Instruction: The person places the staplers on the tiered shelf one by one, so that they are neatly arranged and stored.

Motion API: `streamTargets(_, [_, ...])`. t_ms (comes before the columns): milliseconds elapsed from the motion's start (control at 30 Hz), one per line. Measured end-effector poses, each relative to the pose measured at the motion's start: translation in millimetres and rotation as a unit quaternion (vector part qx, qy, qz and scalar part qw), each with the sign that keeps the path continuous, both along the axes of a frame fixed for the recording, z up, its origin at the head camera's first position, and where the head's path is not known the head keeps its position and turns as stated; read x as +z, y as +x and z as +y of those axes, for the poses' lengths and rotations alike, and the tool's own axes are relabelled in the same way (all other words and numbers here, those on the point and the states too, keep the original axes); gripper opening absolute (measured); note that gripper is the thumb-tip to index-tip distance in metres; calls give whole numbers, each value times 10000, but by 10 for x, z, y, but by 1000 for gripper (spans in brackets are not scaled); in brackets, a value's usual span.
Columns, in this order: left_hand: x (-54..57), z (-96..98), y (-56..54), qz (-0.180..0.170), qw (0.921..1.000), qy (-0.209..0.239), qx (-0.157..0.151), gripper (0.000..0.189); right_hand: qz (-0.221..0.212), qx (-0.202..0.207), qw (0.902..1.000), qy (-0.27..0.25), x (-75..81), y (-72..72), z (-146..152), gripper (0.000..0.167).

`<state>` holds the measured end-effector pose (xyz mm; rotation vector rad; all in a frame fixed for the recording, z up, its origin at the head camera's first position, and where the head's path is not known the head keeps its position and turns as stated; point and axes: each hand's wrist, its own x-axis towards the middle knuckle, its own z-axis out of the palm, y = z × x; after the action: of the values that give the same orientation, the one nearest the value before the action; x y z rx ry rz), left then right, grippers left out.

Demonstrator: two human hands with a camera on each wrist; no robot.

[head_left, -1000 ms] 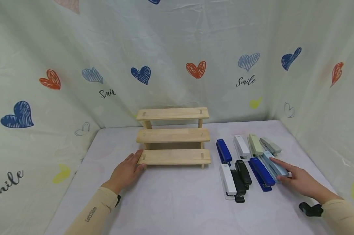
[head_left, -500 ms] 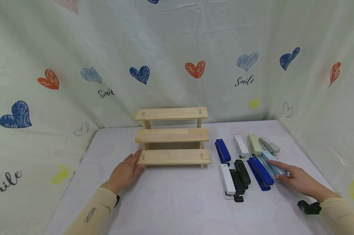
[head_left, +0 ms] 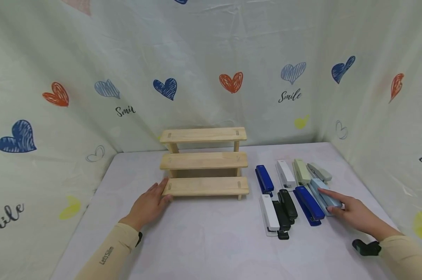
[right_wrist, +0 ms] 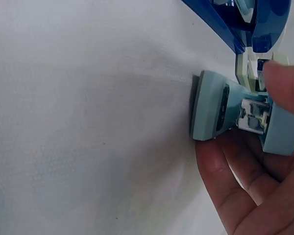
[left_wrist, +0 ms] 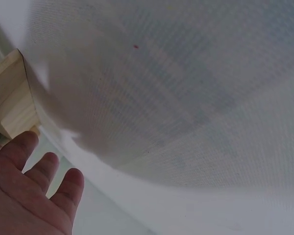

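My left hand (head_left: 146,206) rests at the left end of the bottom step of a three-tier wooden display stand (head_left: 205,186). In the left wrist view the fingers (left_wrist: 68,186) are extended, close to the stand's wooden end (left_wrist: 19,103). On the right, my right hand (head_left: 354,214) holds a light blue stapler (head_left: 317,186) by its sides. The right wrist view has the thumb (right_wrist: 286,85) on one side of that stapler and the fingers (right_wrist: 220,166) on the other. A dark blue stapler (head_left: 309,202) lies right alongside it.
Several more staplers lie close together on the white-covered table (head_left: 211,241): a blue one (head_left: 264,179), white ones (head_left: 285,173), black ones (head_left: 287,204), a pale green one (head_left: 302,171) and a grey one (head_left: 319,171). A patterned curtain (head_left: 197,46) surrounds the table's back and sides.
The head view has shifted very slightly. Both hands keep their places, the left at the stand and the right on the light blue stapler.
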<state>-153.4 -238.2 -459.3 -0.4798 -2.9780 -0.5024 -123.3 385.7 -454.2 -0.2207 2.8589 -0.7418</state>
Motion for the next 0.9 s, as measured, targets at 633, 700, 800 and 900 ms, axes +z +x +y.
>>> streamTargets(633, [27,25,-2,-309,9994,121,57,65,299,-84,9995,0,92,175,80,59])
streamTargets(700, [24,23,-12,-368,9992,121,51,66,270,-62,9996,-27,148,208,84,59])
streamTargets(800, [15,9,-20,-454,9989,100,81,67,214,33,9997,-71,264,239,65,59])
streamTargets(900, [15,-10,-15,-458,9988,137,138,68,248,138,9995,-153,419,216,-2,59])
